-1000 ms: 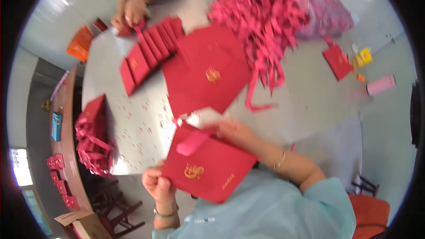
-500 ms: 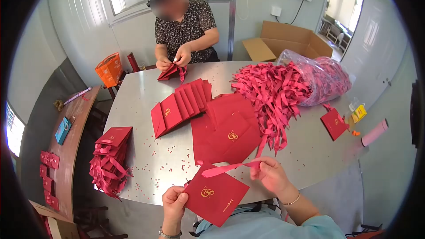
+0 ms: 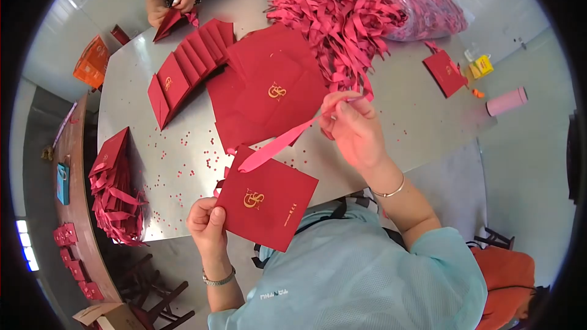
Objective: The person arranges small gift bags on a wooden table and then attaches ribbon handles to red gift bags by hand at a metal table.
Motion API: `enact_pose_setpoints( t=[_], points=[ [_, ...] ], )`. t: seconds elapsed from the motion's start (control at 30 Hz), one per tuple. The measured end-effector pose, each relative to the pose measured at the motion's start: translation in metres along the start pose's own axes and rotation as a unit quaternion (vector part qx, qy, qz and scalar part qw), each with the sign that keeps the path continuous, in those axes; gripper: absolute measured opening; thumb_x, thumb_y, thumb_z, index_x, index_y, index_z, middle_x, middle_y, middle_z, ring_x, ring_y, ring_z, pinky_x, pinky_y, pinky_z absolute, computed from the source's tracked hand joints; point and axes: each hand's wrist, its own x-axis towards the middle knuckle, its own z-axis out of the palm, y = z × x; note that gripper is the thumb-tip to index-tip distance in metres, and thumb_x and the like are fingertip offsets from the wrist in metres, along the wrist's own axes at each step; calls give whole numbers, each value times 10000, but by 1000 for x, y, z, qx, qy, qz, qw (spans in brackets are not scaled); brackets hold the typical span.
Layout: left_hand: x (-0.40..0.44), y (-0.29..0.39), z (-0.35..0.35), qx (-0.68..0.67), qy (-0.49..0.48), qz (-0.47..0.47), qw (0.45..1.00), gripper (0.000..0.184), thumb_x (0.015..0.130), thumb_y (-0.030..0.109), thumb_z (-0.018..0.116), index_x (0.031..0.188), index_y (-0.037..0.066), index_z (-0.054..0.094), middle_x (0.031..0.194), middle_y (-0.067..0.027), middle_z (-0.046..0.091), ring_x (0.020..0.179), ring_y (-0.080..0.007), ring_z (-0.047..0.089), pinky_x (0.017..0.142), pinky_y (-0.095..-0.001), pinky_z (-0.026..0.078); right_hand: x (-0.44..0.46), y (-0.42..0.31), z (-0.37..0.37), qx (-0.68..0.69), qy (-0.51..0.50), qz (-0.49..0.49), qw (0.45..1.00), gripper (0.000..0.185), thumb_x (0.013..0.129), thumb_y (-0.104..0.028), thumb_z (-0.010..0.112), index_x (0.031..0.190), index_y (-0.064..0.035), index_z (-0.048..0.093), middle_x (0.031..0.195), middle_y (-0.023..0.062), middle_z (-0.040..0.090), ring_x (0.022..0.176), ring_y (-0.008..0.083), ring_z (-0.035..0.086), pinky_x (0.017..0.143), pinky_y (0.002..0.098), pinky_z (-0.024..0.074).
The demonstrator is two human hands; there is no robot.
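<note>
My left hand (image 3: 209, 225) pinches the left edge of a small red paper gift bag (image 3: 272, 205) with a gold emblem, held tilted above the table's front edge. A pink ribbon (image 3: 278, 145) runs from near the bag's upper edge to my right hand (image 3: 351, 125), whose fingers are closed on its far end. How the ribbon meets the bag is not clear. Beyond the bag lies a pile of flat red bags (image 3: 275, 116). Left of that, folded red bags (image 3: 194, 61) stand in an overlapping row. A heap of loose pink ribbons (image 3: 333, 24) spills from a clear plastic sack (image 3: 428, 15).
Across the metal table (image 3: 391, 107), a co-worker's hands (image 3: 177, 3) hold another red bag (image 3: 168, 23). Bags with ribbons (image 3: 116, 198) are stacked at the left edge. A bag (image 3: 445, 73), a yellow packet (image 3: 482, 66) and a pink cylinder (image 3: 506, 102) are at right.
The view has tilted down and shifted right. My right hand has drawn the ribbon up and away from the bag, so it now slants upward. My left hand keeps its hold on the bag.
</note>
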Motion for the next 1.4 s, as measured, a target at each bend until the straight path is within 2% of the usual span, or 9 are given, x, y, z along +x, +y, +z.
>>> enact_pose_setpoints(
  t=[0.2,0.3,0.37,0.5,0.57,0.67,0.83,1.1,1.4],
  points=[
    [6,-5,6,92,-5,-42,995,87,898,65,642,918,-12,609,689,40,556,600,-24,475,530,-183,374,5,-3,17,16,9,-20,1000,159,982,-136,542,1104,-76,624,1051,61,638,967,168,591,823,313,479],
    [13,1,28,111,6,-122,986,22,877,17,633,891,1,634,708,27,590,625,-33,508,544,-187,397,4,-3,21,131,-108,-29,985,220,1026,-216,447,1133,-44,534,813,18,509,746,145,477,769,330,414],
    [16,-7,33,158,-23,-113,981,72,864,12,653,929,-19,649,759,14,633,695,-44,550,612,-201,446,-1,-11,18,55,-156,8,986,254,1028,-254,440,1101,-24,520,742,-1,433,644,126,377,719,313,381],
    [25,-6,51,152,-47,-196,968,90,857,17,666,940,-17,658,797,19,638,705,-36,539,617,-201,442,-37,2,45,-324,-149,75,931,76,874,19,579,921,8,637,820,69,644,703,106,556,653,259,446],
    [26,-15,48,119,-55,-189,973,85,858,6,659,940,-16,660,809,21,640,719,-36,546,628,-202,451,-51,23,38,-422,-181,79,885,37,857,-17,617,868,11,637,775,64,633,666,105,564,575,238,434],
    [28,-12,45,32,-140,-280,949,163,855,-40,628,1016,-26,650,867,-1,654,765,-43,579,663,-200,481,-59,47,26,-446,-172,86,874,47,842,-37,639,841,9,633,730,75,627,616,125,575,532,253,438],
    [30,-7,41,-1,-162,-312,936,237,838,-75,611,1071,-33,633,925,-20,657,795,-58,602,710,-216,508,-61,58,21,-461,-194,40,865,49,785,-22,666,816,0,636,733,99,642,610,195,612,530,290,469],
    [32,-7,35,175,-228,-264,921,83,842,-55,604,920,-24,607,738,21,561,698,-47,489,624,-224,429,-63,65,27,-494,-156,36,855,64,741,-6,662,795,-12,628,723,103,636,627,224,628,552,308,491],
    [24,-13,35,105,-187,-273,938,111,858,-58,584,955,-22,623,794,33,587,747,-37,514,666,-218,448,-64,64,29,-530,-179,-28,828,109,710,1,678,787,-30,608,699,85,621,576,219,609,507,298,481]
  ],
)
